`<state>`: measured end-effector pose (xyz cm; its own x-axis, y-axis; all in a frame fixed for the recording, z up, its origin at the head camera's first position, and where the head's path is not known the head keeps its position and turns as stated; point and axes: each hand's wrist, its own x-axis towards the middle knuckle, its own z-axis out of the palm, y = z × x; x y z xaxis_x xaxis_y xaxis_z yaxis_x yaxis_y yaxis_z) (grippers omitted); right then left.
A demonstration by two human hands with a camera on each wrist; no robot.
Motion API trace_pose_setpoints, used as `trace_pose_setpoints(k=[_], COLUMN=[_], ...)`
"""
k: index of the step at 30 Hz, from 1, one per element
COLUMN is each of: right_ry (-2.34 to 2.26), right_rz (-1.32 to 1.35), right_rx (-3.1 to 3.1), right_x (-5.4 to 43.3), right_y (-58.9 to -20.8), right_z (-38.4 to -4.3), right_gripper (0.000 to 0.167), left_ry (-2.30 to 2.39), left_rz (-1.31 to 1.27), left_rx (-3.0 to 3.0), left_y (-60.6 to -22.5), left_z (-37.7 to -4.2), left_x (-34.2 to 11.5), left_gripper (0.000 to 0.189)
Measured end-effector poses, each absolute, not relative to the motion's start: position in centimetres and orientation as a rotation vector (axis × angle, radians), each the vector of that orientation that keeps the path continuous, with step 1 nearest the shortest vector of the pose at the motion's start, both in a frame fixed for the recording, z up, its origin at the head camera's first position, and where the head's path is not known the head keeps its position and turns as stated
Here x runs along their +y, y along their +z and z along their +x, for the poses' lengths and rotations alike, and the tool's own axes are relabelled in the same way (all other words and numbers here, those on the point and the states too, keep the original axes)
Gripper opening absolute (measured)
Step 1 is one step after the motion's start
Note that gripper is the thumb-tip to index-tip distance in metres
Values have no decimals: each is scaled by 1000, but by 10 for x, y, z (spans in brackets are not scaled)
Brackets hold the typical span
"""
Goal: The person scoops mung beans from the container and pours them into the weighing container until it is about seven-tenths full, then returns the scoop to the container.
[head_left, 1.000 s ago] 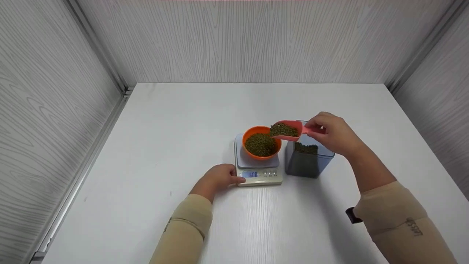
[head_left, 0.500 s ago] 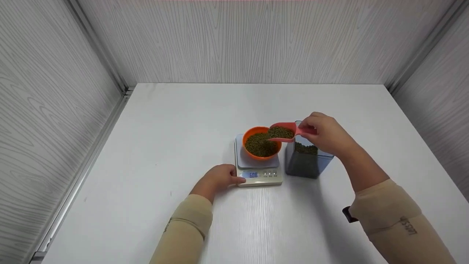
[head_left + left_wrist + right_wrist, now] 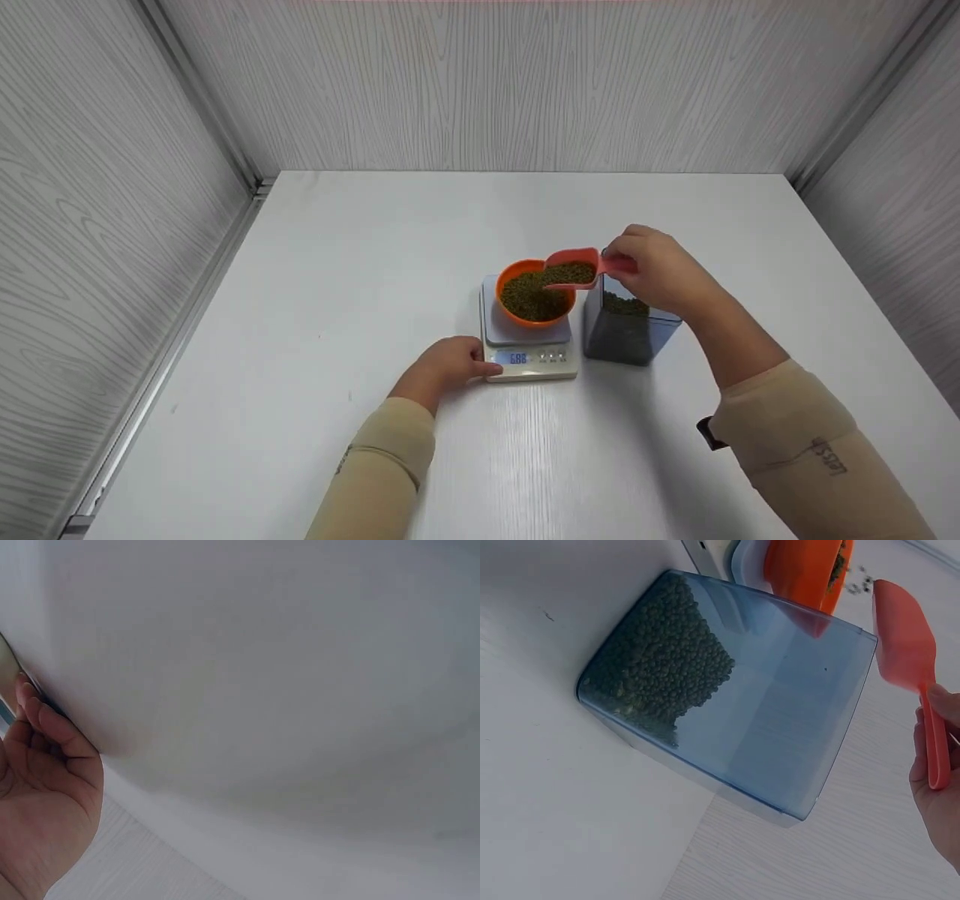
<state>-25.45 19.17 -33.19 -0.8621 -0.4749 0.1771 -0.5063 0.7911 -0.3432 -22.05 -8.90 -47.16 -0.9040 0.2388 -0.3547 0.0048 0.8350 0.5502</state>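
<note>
My right hand (image 3: 660,271) pinches the handle of a red scoop (image 3: 581,255) holding small green beans, likely mung beans. Its lip is tilted over an orange bowl (image 3: 536,323) heaped with the same beans. In the right wrist view, several beans fall between the scoop (image 3: 904,637) and the bowl (image 3: 799,574). That bowl stands on the platform of a white kitchen scale (image 3: 536,370) with a lit display. My left hand (image 3: 451,360) grips the scale's front left corner, thumb on top beside the display; in the left wrist view, the fingers of this hand (image 3: 52,787) curl at its edge.
Right of the scale stands a clear bluish container (image 3: 626,341), partly filled with beans; my right hand is above it. A white table (image 3: 360,247) carries everything, with grey wood-grain panels (image 3: 480,82) behind and at both sides.
My right hand and the scoop have moved left, further over the bowl. Beans now pour from the scoop, and the digits on the scale's display have changed. My left hand has stayed put.
</note>
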Motion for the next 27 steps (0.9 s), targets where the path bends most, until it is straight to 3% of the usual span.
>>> trace_pose_setpoints(k=[27], right_ry=[361], right_rz=[797], right_rx=[-2869], right_x=[180], right_y=[-329], right_z=[-254], right_gripper=[15], left_ry=[765], left_rz=[166], left_rx=[2602], left_y=[-473], left_z=[-220], left_x=[-88], left_gripper=[35])
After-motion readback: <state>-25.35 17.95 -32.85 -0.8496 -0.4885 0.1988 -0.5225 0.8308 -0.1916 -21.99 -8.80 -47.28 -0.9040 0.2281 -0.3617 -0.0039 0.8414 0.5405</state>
